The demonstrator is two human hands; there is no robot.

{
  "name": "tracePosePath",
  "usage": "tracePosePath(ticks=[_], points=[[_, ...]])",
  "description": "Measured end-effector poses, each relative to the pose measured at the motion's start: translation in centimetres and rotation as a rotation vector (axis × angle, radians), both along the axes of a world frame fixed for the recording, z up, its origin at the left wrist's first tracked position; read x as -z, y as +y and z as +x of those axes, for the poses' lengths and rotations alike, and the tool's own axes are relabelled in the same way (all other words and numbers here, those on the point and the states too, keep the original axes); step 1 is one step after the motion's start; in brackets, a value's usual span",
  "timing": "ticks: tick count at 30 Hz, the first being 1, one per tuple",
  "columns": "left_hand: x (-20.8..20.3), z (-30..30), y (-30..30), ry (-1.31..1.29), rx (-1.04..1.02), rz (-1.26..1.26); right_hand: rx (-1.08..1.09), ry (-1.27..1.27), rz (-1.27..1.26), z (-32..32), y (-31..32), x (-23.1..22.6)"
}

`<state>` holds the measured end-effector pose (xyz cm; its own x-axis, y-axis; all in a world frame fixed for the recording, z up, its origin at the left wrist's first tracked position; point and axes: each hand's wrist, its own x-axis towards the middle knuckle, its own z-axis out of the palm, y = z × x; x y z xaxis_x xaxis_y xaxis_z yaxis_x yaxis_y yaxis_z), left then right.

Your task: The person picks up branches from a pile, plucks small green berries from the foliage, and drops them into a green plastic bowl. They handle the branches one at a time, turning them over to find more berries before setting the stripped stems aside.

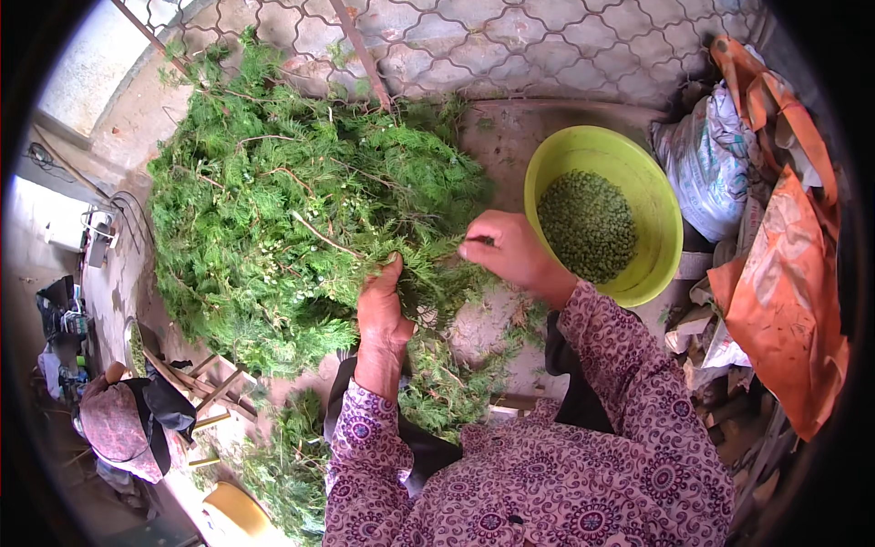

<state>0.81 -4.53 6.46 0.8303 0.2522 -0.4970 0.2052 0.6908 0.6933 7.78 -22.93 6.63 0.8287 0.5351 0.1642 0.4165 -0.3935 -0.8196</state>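
A big heap of feathery evergreen branches (264,210) with small pale green cones lies in front of me. My left hand (383,314) is at the heap's near right edge, its thumb and fingers closed on an evergreen sprig (419,264) that points right. Just past the sprig's tip is my right hand (518,255), fingers curled in and pinched; whatever they hold is too small to make out. Right beside that hand stands a yellow-green basin (663,214), its bottom covered with small round green cones (588,223).
Wire mesh (547,46) runs along the far side. On the right are a white woven sack (706,164) and orange sheeting (784,301). More cut sprigs (447,387) lie near my legs. At lower left sit another person in a pink patterned top (118,419) and a yellow tub (239,510).
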Motion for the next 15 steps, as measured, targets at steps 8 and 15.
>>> tracePosePath(ticks=[8,15], points=[[0.0,0.2,2.2,-0.007,-0.197,-0.111,0.272,0.673,0.998,2.0,-3.5,-2.6],[0.6,0.8,2.3,0.051,-0.132,-0.114,-0.196,1.072,0.709,-2.2,0.2,-0.9]])
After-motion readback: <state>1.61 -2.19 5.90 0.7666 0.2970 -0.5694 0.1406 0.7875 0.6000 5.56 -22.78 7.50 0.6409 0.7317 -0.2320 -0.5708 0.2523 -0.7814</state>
